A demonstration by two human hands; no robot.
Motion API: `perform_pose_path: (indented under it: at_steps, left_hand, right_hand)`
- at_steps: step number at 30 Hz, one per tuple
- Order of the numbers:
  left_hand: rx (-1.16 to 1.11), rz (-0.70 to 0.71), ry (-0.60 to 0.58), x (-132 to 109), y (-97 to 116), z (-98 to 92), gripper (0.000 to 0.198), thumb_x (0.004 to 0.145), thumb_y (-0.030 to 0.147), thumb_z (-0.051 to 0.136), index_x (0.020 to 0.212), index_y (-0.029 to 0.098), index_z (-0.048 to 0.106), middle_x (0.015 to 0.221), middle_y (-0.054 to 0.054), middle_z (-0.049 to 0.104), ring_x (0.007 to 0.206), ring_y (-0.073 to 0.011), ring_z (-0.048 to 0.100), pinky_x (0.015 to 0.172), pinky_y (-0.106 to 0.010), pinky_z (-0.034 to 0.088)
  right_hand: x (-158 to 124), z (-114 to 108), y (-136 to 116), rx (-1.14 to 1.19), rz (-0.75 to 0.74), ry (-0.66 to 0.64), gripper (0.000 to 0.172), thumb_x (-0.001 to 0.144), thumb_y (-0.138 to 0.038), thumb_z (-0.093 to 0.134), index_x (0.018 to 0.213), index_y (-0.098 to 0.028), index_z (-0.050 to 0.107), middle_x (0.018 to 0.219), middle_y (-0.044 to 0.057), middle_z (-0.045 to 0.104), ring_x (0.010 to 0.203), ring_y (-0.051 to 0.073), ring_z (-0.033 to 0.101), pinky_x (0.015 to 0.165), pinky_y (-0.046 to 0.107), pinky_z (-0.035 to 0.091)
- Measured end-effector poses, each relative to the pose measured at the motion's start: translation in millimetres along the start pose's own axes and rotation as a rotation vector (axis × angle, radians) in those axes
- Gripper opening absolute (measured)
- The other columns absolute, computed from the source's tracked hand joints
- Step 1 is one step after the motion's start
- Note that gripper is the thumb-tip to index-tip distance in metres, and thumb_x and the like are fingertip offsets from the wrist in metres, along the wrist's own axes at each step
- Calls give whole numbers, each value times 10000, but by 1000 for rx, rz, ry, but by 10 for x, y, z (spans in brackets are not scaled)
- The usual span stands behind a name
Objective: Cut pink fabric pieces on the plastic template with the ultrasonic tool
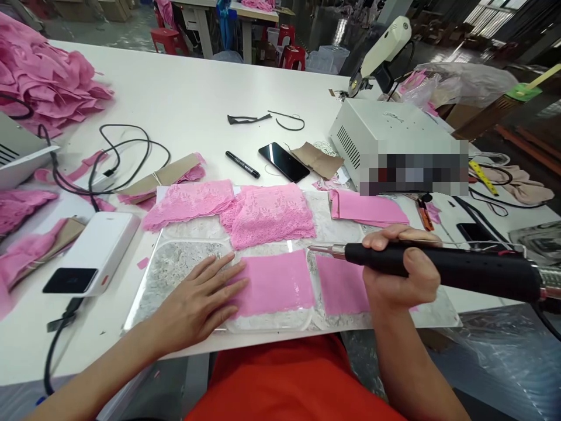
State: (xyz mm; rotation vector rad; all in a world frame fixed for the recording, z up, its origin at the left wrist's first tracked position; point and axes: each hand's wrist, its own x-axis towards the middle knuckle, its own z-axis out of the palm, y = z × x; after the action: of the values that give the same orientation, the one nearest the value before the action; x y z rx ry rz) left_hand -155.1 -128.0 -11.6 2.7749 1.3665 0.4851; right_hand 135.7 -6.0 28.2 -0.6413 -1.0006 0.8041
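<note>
My right hand (397, 272) is wrapped around a thick black corded handpiece (473, 269) with a tapered metal tip. The tip points left, over the upper part of the clear plastic template (169, 318). My left hand (210, 295) lies flat with fingers stretched, pressing the template and the left edge of a pink fabric rectangle (276, 283). A second pink fabric rectangle (342, 286) lies to the right, partly behind my right wrist. Above these are folded pink lace pieces (274, 213) and a stack of plain pink pieces (370, 207).
A grey metal box (394, 126) stands at the right. Across the white table (188, 93) are a black marker (242, 164), a phone (283, 162) and scrap cardboard (318, 159). At the left are a white power bank (94, 254), cables and a pink fabric heap (48, 76).
</note>
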Motion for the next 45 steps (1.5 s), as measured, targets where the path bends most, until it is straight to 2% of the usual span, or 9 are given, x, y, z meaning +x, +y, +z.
perform_pose_path:
  at_steps: [10,20,29,33,40,45]
  left_hand:
    - [4,3,-38,44,41,-32,474,974,269,474,1444,245,419,1485,-47,451,1447,-261,283,1186,-466,246]
    - [-4,63,-36,199,91,-9,409,976,256,476,1382,205,491,1471,-57,470,1463,-256,242,1208,-470,177]
    - [7,60,-71,219,96,-12,438,967,234,475,1405,226,463,1464,-55,479,1446,-257,288,1193,-483,222]
    - [-15,75,-64,266,207,-47,431,955,210,488,1386,202,480,1446,-63,499,1453,-255,271,1206,-483,189]
    - [-103,143,-97,404,582,26,379,960,212,474,1326,135,534,1423,-100,518,1446,-258,286,1214,-513,160]
    - [-131,130,-107,436,646,72,392,948,136,440,1329,129,529,1448,-78,491,1450,-249,278,1217,-514,141]
  right_hand:
    - [-63,-15,75,22,43,-34,120,655,-232,556,761,-194,596,726,-2,586,520,117,542,517,305,474]
    - [-57,-29,104,55,12,-64,116,687,-227,563,793,-192,597,752,-2,588,533,111,552,515,298,484]
    - [-65,-29,111,8,38,-118,108,715,-273,602,789,-210,555,770,-11,582,566,121,558,573,329,505]
    - [-50,-71,47,31,41,-77,115,690,-266,585,787,-205,577,760,-7,582,542,115,543,532,311,496]
    - [-57,-262,-72,75,111,-93,126,658,-257,588,761,-191,622,713,2,583,501,114,520,478,303,489]
    - [-94,-292,-59,78,140,-134,142,684,-296,626,786,-197,620,721,6,583,517,118,534,495,302,493]
